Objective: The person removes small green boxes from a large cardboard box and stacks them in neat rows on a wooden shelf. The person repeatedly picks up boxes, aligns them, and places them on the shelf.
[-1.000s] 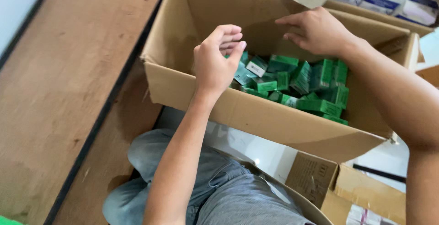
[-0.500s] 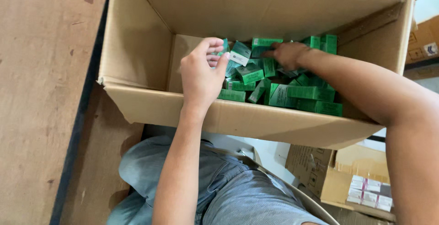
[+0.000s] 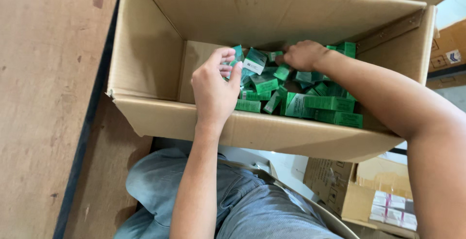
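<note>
A large open cardboard box rests on my lap and holds a loose pile of small green cartons. My left hand hangs over the left side of the pile, with thumb and fingers closed around a small green carton. A green and white carton lies just to its right. My right hand reaches in from the right and rests on the back of the pile. Its fingers curl down among the cartons, and their tips are hidden.
A brown wooden tabletop runs along the left. A smaller cardboard box with white and pink packs sits at the lower right. More cardboard boxes stand at the right and behind. My legs in grey-blue trousers are below.
My right hand came down from the far wall into the pile of green cartons. My left hand dropped lower into the box. The view shifted closer over the box.
</note>
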